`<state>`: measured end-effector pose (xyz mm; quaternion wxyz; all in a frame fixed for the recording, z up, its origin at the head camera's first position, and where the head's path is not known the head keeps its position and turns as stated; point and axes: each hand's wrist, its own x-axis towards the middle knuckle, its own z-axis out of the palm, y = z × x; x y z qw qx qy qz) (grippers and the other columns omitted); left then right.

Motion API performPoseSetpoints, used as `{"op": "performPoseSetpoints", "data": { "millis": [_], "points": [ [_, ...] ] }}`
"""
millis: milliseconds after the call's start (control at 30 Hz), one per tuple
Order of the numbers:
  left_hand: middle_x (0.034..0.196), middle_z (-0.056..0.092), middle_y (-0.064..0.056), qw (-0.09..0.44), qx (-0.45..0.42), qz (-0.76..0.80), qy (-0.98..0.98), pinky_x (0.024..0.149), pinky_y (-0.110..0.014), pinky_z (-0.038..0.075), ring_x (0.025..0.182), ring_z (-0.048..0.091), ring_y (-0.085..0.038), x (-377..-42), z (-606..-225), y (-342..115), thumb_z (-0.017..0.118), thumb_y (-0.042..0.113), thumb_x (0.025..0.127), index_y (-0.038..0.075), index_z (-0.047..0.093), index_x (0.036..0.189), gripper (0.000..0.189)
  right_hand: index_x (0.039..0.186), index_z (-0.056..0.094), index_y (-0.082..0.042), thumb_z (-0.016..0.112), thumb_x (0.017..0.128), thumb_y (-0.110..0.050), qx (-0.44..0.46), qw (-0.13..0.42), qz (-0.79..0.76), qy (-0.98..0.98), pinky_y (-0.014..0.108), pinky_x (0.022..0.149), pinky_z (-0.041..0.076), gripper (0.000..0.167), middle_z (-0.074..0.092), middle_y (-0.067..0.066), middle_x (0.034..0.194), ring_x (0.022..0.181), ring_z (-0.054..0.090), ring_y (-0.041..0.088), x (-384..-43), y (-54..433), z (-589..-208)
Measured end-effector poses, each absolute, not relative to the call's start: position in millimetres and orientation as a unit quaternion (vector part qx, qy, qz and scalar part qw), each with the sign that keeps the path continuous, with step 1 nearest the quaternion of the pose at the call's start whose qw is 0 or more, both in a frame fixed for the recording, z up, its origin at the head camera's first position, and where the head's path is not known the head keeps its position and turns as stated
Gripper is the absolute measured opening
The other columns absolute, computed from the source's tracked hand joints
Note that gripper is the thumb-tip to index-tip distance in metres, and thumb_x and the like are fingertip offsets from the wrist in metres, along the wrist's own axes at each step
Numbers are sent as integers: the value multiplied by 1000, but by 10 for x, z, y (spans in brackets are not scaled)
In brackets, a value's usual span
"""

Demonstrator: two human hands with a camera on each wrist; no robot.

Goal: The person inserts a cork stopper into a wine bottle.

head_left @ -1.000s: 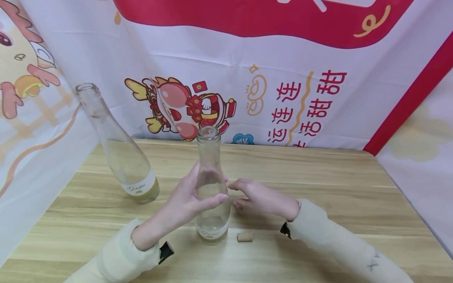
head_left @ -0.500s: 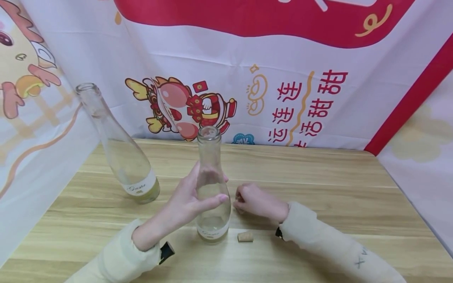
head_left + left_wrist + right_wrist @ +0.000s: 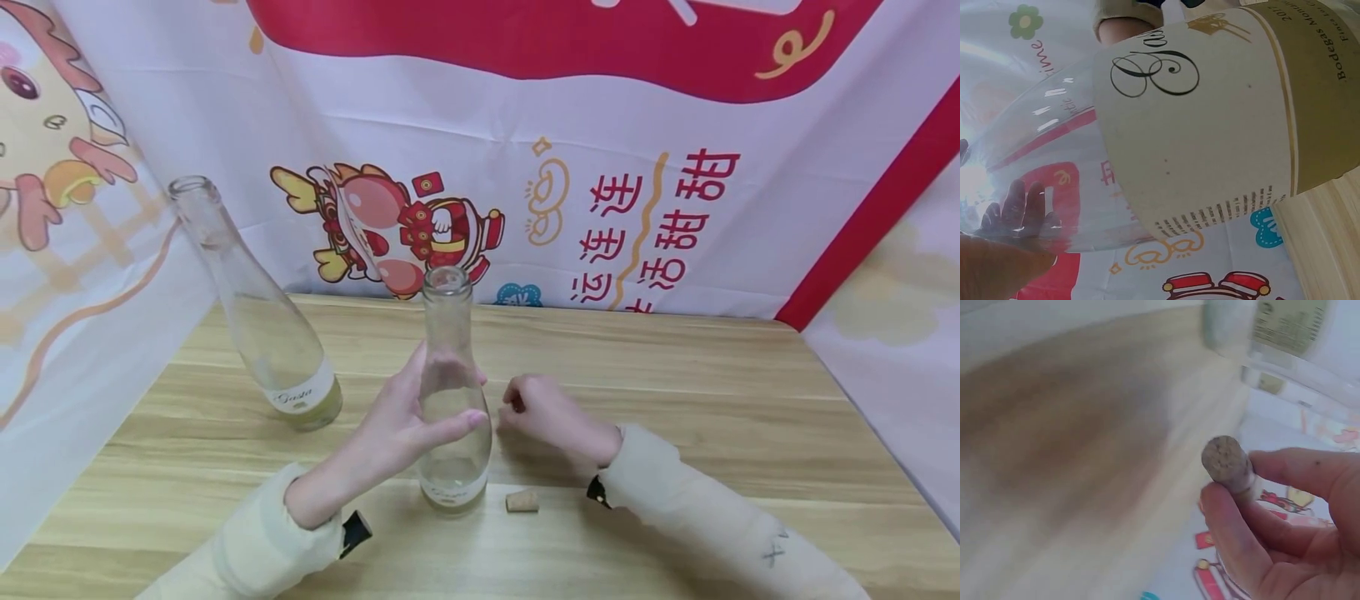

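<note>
My left hand (image 3: 397,425) grips a clear glass bottle (image 3: 453,467) that stands upright, with the thumb across its front. The bottle's mouth is uncorked, and its cream and gold label (image 3: 1197,119) fills much of the left wrist view. Just right of the bottle, my right hand (image 3: 558,419) is raised with curled fingers. In the right wrist view, thumb and fingers pinch a cork (image 3: 1225,459), one end facing the camera; the head view hides it. A second cork (image 3: 522,501) lies on the table near the bottle's base.
Another clear, uncorked bottle (image 3: 281,350) stands on the left of the wooden table (image 3: 675,383). A white printed cloth (image 3: 465,117) rises along the table's back edge, and more cloth hangs at both sides.
My right hand's fingers have drawn in from their reach beside the bottle and curled, and the hand has shifted slightly. My left hand keeps its hold on the bottle.
</note>
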<state>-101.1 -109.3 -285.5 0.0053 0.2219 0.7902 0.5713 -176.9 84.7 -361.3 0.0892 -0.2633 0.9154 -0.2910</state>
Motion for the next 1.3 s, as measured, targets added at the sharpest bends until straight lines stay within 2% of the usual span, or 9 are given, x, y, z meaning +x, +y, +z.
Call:
{"op": "performPoseSetpoints", "data": {
  "millis": [167, 367, 833, 967, 1300],
  "points": [
    [111, 60, 3, 7, 220, 573, 790, 95, -53, 37, 113, 51, -16, -1014, -2859, -1096, 71, 18, 79, 19, 40, 121, 52, 87, 61, 3, 63, 78, -2, -272, 21, -336, 901, 17, 57, 49, 11, 61, 6, 76, 67, 58, 12, -1765, 845, -3384],
    [110, 60, 2, -4, 228, 571, 789, 97, -47, 37, 111, 52, -15, -1017, -2866, -1093, 71, 16, 78, 16, 41, 121, 52, 89, 61, 4, 67, 77, -1, -282, -68, -370, 883, 17, 61, 52, 14, 64, 11, 82, 73, 64, 17, -1704, 826, -3087],
    [108, 61, 2, -15, 239, 570, 786, 95, -42, 40, 107, 54, -13, -1018, -2871, -1091, 71, 14, 78, 15, 39, 125, 57, 97, 61, 3, 65, 80, 1, -316, -188, -428, 825, 17, 71, 51, 18, 61, 10, 93, 84, 62, 15, -1555, 791, -2584],
    [108, 61, 0, -23, 250, 570, 783, 95, -40, 41, 106, 55, -14, -1024, -2881, -1086, 71, 12, 78, 13, 39, 124, 56, 97, 61, 3, 65, 80, 0, -328, -229, -432, 808, 17, 72, 51, 18, 62, 9, 94, 84, 61, 14, -1529, 783, -2441],
    [108, 60, -1, -25, 253, 571, 781, 94, -41, 41, 104, 55, -14, -1028, -2892, -1086, 71, 11, 78, 11, 41, 120, 51, 97, 63, 4, 65, 80, 1, -358, -289, -458, 760, 18, 71, 52, 17, 63, 9, 95, 86, 61, 11, -1436, 726, -2072]
  ]
}}
